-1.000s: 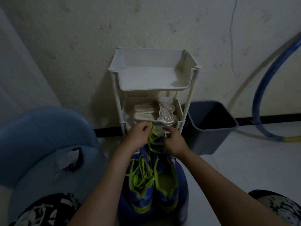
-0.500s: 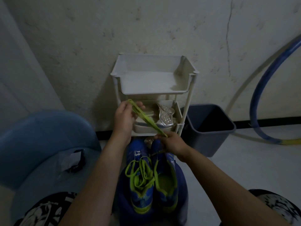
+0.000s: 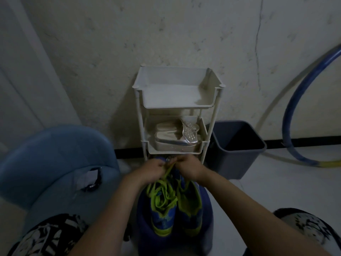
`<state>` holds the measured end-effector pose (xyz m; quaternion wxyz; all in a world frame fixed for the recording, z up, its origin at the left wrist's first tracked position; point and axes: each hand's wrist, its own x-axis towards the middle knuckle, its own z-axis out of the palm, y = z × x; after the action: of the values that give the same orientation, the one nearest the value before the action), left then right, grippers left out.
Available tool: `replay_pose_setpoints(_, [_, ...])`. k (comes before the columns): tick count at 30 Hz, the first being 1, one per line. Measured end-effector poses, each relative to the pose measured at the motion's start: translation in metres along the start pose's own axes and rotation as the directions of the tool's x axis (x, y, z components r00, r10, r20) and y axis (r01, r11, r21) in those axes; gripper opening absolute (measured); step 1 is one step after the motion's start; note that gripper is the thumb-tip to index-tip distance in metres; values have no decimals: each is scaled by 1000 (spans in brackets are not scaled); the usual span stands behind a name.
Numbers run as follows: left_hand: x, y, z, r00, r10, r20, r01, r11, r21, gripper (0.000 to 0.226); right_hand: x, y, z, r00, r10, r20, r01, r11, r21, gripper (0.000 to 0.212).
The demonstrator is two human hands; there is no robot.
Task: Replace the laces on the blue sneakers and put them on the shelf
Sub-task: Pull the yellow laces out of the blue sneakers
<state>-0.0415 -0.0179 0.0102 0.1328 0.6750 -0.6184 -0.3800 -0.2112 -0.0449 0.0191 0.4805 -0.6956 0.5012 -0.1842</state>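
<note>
Two blue sneakers with lime-green trim stand side by side on a dark blue stool (image 3: 206, 209) between my knees. The left sneaker (image 3: 163, 209) has loose green lace lying over its tongue. The right sneaker (image 3: 190, 204) shows its green lining. My left hand (image 3: 153, 170) and my right hand (image 3: 190, 168) meet over the toes of the shoes, both pinching the green lace (image 3: 168, 170) between them. The white three-tier shelf (image 3: 141, 115) stands just beyond, against the wall. Its top tray holds nothing.
Silver sandals (image 3: 177, 137) fill the shelf's middle tier. A dark grey bin (image 3: 238, 148) stands right of the shelf. A blue hoop (image 3: 295, 100) leans on the wall at far right. A light blue chair (image 3: 55, 163) with a small dark item sits at left.
My left hand, which had pulled the green lace up toward the shelf's middle tier, has come back down to meet my right hand at the toe of the sneakers.
</note>
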Motion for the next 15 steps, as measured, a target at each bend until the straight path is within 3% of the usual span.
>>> replay_pose_setpoints(1, [-3,-7,5,999,19,39,-22,996,90,11,1,5,7,998,-39,43,46,982,-184,28])
replay_pose_setpoints(3, [-9,-18,15,993,24,114,-54,963,263,18,-1,10,18,990,-30,141,82,920,-383,33])
replay_pose_setpoints(6, [-13,-33,28,994,86,73,-111,871,478,48,-5,7,26,981,-46,191,127,888,-441,42])
replay_pose_setpoints(8, [-16,-34,35,984,179,-12,-142,817,558,44,-5,5,25,983,-74,171,144,884,-446,47])
replay_pose_setpoints(12, [-23,-29,29,965,221,-144,-112,839,533,22,-5,1,19,984,-99,145,147,919,-367,50])
replay_pose_setpoints(15, [-20,-25,10,948,213,-238,-151,955,256,8,-9,-5,12,990,-44,134,78,964,-256,70])
